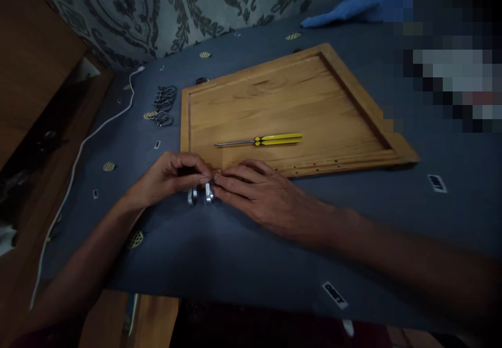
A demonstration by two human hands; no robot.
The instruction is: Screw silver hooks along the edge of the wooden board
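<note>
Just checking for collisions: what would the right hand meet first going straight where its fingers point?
Probably the left hand, just ahead of the right hand, though depth there is unclear.

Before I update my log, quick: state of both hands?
Left hand: pinched closed by silver curved metal pieces; anything held is hidden.
Right hand: fingers slightly bent; any hold cannot be told.

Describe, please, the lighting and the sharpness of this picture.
Head view: dim overall, darker toward some edges; head view: pale glints on the metal pieces near the left hand; head view: the yellow-handled screwdriver reads fairly clearly; head view: coarse pixel blocks hide part of the upper right.
</note>
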